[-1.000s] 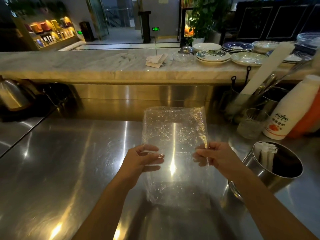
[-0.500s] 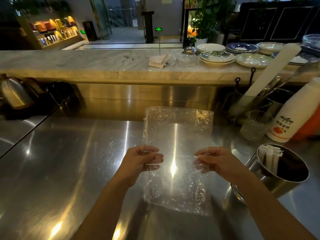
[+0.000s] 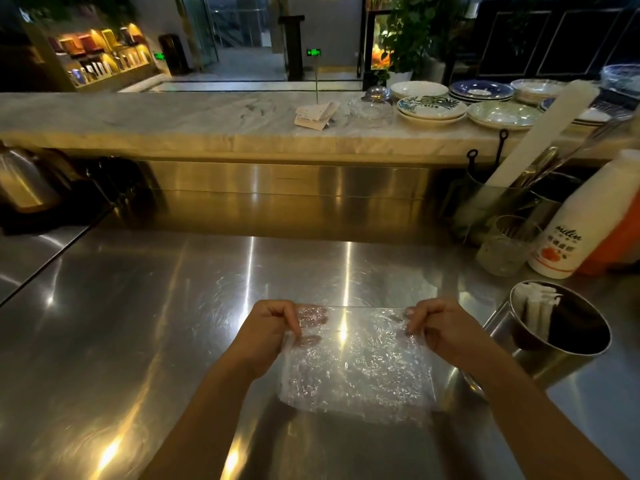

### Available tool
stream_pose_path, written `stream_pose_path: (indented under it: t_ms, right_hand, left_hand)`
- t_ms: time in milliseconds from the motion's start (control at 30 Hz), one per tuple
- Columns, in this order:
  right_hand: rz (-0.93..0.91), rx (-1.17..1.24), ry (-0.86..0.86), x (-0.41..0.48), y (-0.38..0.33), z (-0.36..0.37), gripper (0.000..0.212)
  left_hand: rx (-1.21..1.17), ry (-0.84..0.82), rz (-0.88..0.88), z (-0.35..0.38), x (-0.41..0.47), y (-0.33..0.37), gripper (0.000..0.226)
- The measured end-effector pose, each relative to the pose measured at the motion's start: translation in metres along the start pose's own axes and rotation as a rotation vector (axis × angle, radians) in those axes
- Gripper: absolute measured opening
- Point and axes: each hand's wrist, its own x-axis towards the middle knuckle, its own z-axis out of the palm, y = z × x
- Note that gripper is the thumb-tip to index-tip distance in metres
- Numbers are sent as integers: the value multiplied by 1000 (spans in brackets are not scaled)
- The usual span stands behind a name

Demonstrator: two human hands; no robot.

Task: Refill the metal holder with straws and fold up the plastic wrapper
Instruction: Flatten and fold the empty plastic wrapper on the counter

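A clear crinkled plastic wrapper [image 3: 356, 365] is doubled over, hanging just above the steel counter in front of me. My left hand [image 3: 273, 329] pinches its upper left corner and my right hand [image 3: 438, 327] pinches its upper right corner, so the folded edge runs straight between them. To the right stands the round metal holder [image 3: 540, 355], tilted slightly, with several white paper-wrapped straws [image 3: 535, 311] leaning against its left inner wall. The holder is apart from my right forearm.
The steel counter [image 3: 138, 323] stretches left and ahead. At right stand a white bottle [image 3: 585, 220], an orange bottle behind it, a glass tumbler [image 3: 504, 245] and utensil cups with a tall white roll. Stacked plates [image 3: 431, 107] sit on the marble ledge beyond.
The wrapper was held upright and full length; its top half has come down toward me, folding it in half. Both hands shifted from its middle to the fold's corners and lowered.
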Motion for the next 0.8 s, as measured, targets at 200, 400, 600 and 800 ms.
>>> stream_pose_path:
  t_ms: [200,400,600,800]
  right_hand:
    - [11,-19,-25,-5,-2,8,35]
    - [-39,-331,53,-9,-11,17,12]
    - [-175,-731,-113,-7,-46,42,46]
    - [-215,-904,-299,2,-76,67,61]
  left_hand:
    - [136,-52,19,-13,3,-10,52]
    - [306,84,-68,-34,8,-14,50]
    - [377,-47,-18,-15,3,10,51]
    - [514,-316,-38,41,3,7,33]
